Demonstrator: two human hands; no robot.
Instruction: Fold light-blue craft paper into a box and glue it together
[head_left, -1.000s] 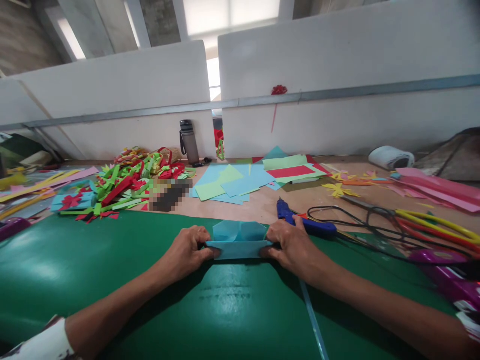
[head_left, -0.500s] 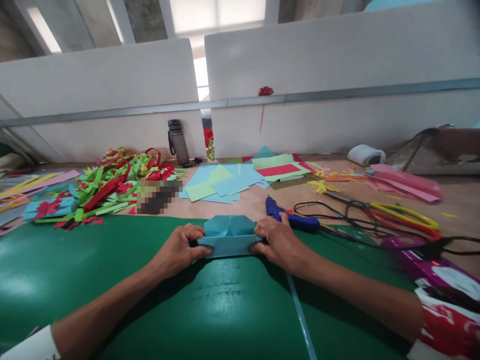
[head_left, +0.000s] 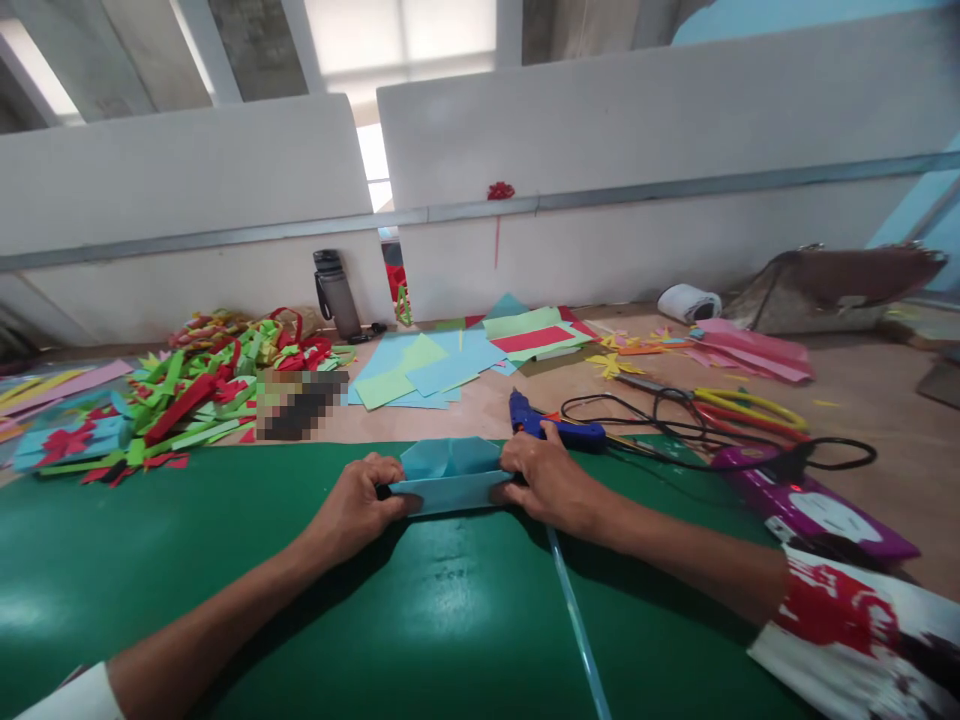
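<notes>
A folded piece of blue paper (head_left: 450,495) is held low over the green mat (head_left: 435,640), with one long straight fold facing me and angled flaps behind it. My left hand (head_left: 367,500) pinches its left end between thumb and fingers. At the right end, my right hand (head_left: 547,480) grips it the same way. A clear glue stick (head_left: 576,610) lies on the mat, its far end reaching under my right hand. Just beyond that hand rests a blue glue gun (head_left: 559,425).
Sheets of coloured paper (head_left: 427,370) lie behind the mat. Left is a heap of paper scraps (head_left: 202,385) near a grey bottle (head_left: 337,295). On the right are scissors (head_left: 750,410), black cables, a purple power strip (head_left: 817,505), a white roll (head_left: 688,302) and a bag (head_left: 832,285).
The view has shifted a little to the right, so things appear further left. Both hands keep the same hold on the folded blue paper.
</notes>
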